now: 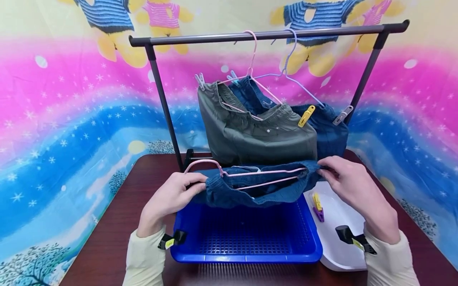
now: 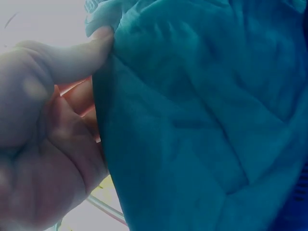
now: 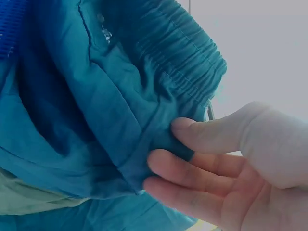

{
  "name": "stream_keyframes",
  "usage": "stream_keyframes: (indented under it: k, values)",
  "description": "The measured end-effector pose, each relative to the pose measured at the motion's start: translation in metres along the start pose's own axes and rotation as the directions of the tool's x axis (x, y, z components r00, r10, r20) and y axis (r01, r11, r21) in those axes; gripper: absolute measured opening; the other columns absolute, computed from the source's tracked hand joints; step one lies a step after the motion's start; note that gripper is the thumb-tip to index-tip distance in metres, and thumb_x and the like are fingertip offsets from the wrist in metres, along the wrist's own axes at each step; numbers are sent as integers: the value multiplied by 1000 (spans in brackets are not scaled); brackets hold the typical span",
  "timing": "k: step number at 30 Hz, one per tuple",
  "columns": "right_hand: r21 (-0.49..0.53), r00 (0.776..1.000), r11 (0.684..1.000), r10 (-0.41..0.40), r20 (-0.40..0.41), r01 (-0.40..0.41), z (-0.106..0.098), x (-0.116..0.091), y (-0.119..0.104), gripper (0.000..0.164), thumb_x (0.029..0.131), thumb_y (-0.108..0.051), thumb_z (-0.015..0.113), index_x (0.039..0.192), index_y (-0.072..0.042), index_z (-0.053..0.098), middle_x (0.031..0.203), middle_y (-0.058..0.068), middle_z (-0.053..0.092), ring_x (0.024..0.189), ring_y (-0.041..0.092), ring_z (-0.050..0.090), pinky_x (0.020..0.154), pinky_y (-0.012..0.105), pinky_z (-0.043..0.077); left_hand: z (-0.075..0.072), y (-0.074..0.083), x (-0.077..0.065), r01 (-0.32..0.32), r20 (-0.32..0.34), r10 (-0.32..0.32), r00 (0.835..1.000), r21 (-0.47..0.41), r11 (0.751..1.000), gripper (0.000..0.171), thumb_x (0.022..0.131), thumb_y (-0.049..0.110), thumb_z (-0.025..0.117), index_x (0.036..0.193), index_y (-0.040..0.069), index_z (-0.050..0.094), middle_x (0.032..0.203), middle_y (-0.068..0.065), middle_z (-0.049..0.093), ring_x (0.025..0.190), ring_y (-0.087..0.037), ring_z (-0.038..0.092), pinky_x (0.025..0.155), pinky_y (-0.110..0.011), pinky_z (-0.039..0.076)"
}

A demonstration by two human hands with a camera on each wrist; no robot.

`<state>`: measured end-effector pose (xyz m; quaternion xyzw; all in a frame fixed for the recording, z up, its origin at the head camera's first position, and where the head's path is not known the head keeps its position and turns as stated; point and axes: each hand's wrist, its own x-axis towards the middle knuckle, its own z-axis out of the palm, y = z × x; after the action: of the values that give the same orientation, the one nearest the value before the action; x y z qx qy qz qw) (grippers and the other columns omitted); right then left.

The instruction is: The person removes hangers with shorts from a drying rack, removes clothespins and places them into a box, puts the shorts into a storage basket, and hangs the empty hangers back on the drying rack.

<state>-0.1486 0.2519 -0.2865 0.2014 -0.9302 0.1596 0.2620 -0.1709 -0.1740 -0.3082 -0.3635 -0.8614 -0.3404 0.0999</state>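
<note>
Blue shorts (image 1: 275, 197) with a gathered elastic waistband are held up above a blue basket. A pink hanger (image 1: 264, 172) sits inside the waist opening, its hook leaning to the left. My left hand (image 1: 175, 192) pinches the left end of the waistband between thumb and fingers; in the left wrist view the thumb (image 2: 82, 60) presses on the cloth's edge. At the opposite end, my right hand (image 1: 352, 186) grips the waistband's corner. The right wrist view shows its thumb (image 3: 211, 134) and fingertips on the shorts (image 3: 115, 115).
Behind, a dark metal rack (image 1: 207, 39) bears grey-green shorts (image 1: 257, 139) and dark blue shorts (image 1: 329, 135), clipped to hangers with clothespins. Below stands the blue perforated basket (image 1: 247, 258). Right of it, a white tray (image 1: 343, 260) holds yellow and purple clothespins (image 1: 317, 207).
</note>
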Motion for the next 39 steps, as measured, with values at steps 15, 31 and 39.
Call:
stream_keyframes:
  k: [15,31,39]
  values:
    - [-47,987,995,98,129,-92,-12,-1,20,13,88,-7,71,99,-14,70,81,-1,67,68,15,52,56,25,42,-7,-5,-2,48,-31,-49,998,-41,998,11,96,13,62,100,21,69,67,10,40,54,-3,37,56,-23,37]
    - [-68,949,991,132,285,-118,-15,-3,28,11,93,-14,67,104,-16,68,79,-4,62,68,13,49,56,26,39,-5,-12,-2,55,-56,-57,997,-38,998,12,97,14,61,103,21,69,64,10,38,53,-4,37,53,-23,36]
    - [-75,934,988,150,324,-133,-19,-4,33,15,94,-15,65,109,-16,67,82,-4,64,69,14,50,59,29,40,-8,-12,-4,104,-82,-109,991,-63,993,13,98,18,60,102,25,69,61,9,34,46,-5,31,51,-24,34]
